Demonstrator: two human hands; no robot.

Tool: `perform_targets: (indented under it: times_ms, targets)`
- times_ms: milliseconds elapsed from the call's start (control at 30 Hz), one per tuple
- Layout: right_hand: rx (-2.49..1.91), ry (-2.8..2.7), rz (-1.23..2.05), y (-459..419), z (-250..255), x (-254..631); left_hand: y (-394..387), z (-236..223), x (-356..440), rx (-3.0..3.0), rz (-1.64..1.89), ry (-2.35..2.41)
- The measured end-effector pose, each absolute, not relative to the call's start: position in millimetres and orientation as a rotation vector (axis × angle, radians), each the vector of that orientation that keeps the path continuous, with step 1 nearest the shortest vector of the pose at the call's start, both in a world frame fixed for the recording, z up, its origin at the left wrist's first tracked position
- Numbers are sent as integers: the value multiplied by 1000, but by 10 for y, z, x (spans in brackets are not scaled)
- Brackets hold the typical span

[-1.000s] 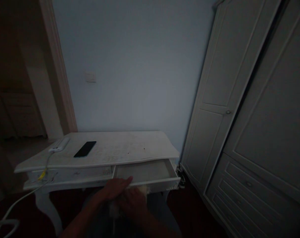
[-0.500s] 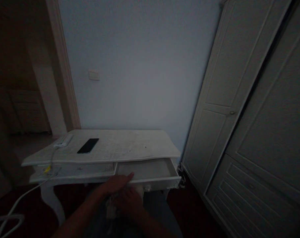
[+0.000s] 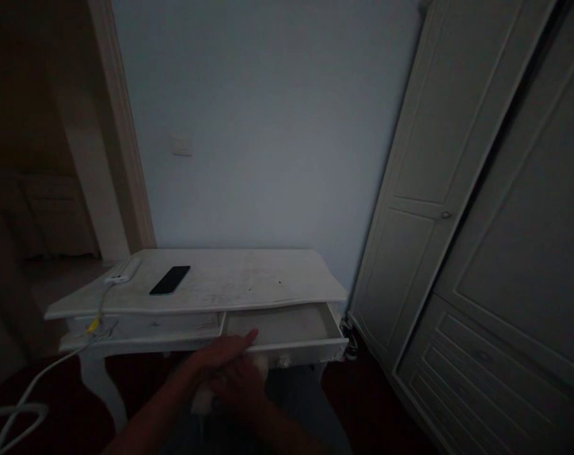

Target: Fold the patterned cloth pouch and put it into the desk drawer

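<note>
A white drawer (image 3: 294,351) stands pulled out of the right side of a white desk (image 3: 239,268). At its left front corner is my left hand (image 3: 223,352), the thumb lying over the front panel's top edge and the other fingers mostly hidden. Just below, my right hand (image 3: 242,382) is closed around a crumpled whitish cloth (image 3: 203,400), pressed near the drawer's front. Part of the cloth pokes out beside the fingers and part hangs to the left. The drawer's inside shows a bare pale bottom. Dim light and blur hide finger detail.
On the desk's left lie a dark phone (image 3: 170,280) and a white power strip (image 3: 122,270), whose cable (image 3: 54,365) loops down left. A pale wardrobe (image 3: 410,208) stands right. Dark items (image 3: 348,341) sit on the floor beside the desk.
My right hand and the cloth have shifted slightly left along the drawer front. My left hand stays at the drawer's corner, and the drawer remains pulled out.
</note>
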State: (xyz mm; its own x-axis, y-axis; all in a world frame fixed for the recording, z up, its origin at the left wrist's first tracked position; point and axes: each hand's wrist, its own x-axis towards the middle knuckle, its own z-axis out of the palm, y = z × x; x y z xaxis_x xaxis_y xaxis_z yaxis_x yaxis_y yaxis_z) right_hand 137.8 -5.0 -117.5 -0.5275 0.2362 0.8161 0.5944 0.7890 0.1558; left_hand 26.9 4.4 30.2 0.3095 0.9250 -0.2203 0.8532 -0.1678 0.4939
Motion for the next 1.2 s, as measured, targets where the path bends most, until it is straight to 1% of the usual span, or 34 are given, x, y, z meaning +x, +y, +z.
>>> perform_targets:
  times_ms: [67, 133, 267, 433, 533, 633, 767, 833, 900, 1000, 1100, 1200]
  targets:
    - [-537, -2171, -543, -15, -1224, 1352, 48, 290, 267, 2075, 130, 1544]
    - [-566, -2223, -530, -35, -1191, 1480, 59, 252, 254, 2128, 104, 1509]
    - [-749, -2236, -515, -208, -926, 2034, 77, 161, 206, 2225, 81, 1460]
    - [-1085, -2184, -283, -333, -549, 2678, 36, 147, 215, 2279, 89, 1471]
    - [-1229, -2080, -178, -245, -459, 3054, -13, 189, 271, 2272, 95, 1523]
    - [-1259, -2001, -122, -118, -548, 3549, -64, 207, 305, 2278, 132, 1562]
    - [-1146, -1897, -201, -66, -894, 4058, -107, 141, 287, 2361, 138, 1633]
    - [-1126, -1842, -238, -99, -1081, 4061, -105, 87, 283, 2390, 121, 1657]
    - [-1151, -1824, -249, -145, -1222, 3883, -81, 40, 301, 2419, 111, 1665]
    - [-1120, -1909, -315, -183, -1290, 3505, -14, 3, 368, 2496, 94, 1633]
    - [-1004, -2013, -438, -138, -1150, 3399, 51, -7, 420, 2587, 88, 1567]
    - [-994, -2019, -555, -50, -888, 3744, 78, -22, 408, 2656, 115, 1504]
